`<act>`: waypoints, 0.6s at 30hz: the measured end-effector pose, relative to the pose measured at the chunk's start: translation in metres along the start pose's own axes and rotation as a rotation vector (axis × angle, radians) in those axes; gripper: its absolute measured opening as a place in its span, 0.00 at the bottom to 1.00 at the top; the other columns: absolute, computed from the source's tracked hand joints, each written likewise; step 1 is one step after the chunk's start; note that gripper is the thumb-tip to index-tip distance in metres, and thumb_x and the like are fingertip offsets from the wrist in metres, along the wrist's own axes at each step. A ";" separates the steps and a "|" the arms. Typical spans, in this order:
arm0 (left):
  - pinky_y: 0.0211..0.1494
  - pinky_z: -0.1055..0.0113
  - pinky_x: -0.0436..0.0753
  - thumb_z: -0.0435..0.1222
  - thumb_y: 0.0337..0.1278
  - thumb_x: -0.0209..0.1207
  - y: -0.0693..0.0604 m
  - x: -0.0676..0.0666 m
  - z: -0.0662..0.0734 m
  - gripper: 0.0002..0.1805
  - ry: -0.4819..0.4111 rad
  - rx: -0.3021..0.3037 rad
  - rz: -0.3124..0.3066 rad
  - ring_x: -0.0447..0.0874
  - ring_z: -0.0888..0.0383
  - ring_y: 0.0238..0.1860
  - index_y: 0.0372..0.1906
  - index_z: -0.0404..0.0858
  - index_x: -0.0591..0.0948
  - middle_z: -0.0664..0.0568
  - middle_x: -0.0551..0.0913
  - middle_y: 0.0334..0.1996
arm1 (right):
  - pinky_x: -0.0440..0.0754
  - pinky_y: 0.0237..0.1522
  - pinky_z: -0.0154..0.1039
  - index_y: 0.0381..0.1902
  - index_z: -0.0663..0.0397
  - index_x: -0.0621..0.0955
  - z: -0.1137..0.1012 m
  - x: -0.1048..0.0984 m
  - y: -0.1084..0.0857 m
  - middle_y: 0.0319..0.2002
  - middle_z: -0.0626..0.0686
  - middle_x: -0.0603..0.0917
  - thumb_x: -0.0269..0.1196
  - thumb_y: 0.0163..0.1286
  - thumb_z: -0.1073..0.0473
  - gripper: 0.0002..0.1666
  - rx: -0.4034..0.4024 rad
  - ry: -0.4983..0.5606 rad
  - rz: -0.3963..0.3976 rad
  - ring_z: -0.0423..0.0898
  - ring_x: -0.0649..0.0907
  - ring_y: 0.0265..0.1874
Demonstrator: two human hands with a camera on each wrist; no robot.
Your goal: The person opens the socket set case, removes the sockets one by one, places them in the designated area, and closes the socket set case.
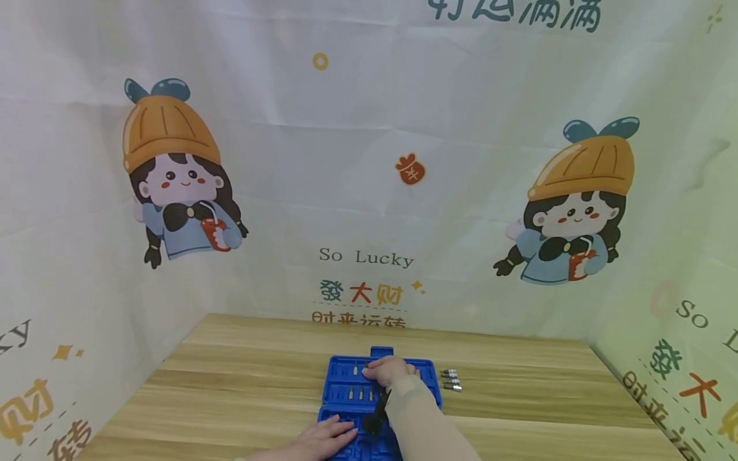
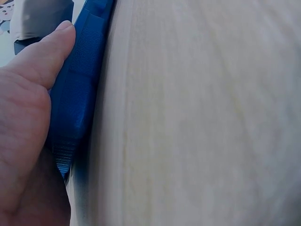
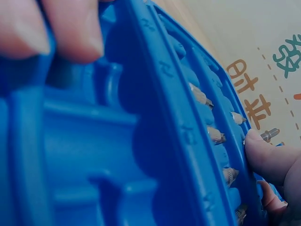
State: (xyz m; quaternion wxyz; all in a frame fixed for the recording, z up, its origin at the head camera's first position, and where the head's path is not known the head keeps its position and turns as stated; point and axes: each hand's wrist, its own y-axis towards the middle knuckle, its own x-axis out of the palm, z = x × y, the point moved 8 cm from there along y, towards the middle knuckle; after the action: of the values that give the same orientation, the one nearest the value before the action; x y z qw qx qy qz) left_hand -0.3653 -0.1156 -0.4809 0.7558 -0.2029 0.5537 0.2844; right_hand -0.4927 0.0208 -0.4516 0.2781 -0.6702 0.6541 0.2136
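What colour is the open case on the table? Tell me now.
Blue. The case shows best in the head view.

A blue moulded case lies open, metal bits seated in two rows across its far half; a loose bit, partly hidden, seems tilted there.

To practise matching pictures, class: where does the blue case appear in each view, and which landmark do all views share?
Head: blue case open at bottom centre.
Left wrist: blue case is a strip left of centre, reaching the top edge.
Right wrist: blue case fills the left and middle.
Shared landmark: left hand.
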 end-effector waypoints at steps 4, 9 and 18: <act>0.66 0.46 0.64 0.51 0.68 0.51 -0.002 -0.003 0.004 0.33 -0.021 -0.039 -0.002 0.59 0.43 0.70 0.69 0.35 0.67 0.46 0.67 0.68 | 0.42 0.68 0.63 0.35 0.42 0.88 0.000 -0.001 -0.002 0.53 0.60 0.79 0.71 0.59 0.50 0.07 0.002 0.020 0.010 0.70 0.59 0.66; 0.66 0.45 0.64 0.50 0.67 0.52 -0.002 -0.003 0.005 0.33 -0.022 -0.033 0.001 0.59 0.43 0.70 0.69 0.35 0.67 0.46 0.67 0.69 | 0.41 0.68 0.63 0.35 0.43 0.88 0.001 -0.001 -0.002 0.50 0.57 0.81 0.71 0.59 0.51 0.06 -0.007 0.015 0.019 0.69 0.62 0.64; 0.65 0.46 0.65 0.51 0.66 0.53 0.000 0.000 0.002 0.34 -0.018 0.013 0.023 0.60 0.42 0.70 0.69 0.34 0.67 0.44 0.67 0.68 | 0.39 0.67 0.66 0.40 0.50 0.87 0.009 0.000 0.003 0.54 0.64 0.77 0.70 0.60 0.54 0.11 -0.015 0.230 0.050 0.72 0.50 0.68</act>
State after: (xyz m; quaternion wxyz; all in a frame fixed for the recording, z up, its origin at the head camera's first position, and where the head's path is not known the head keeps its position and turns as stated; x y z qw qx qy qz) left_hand -0.3641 -0.1142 -0.4804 0.7588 -0.1892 0.5509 0.2913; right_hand -0.4952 0.0269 -0.4590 0.1907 -0.6756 0.6968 0.1469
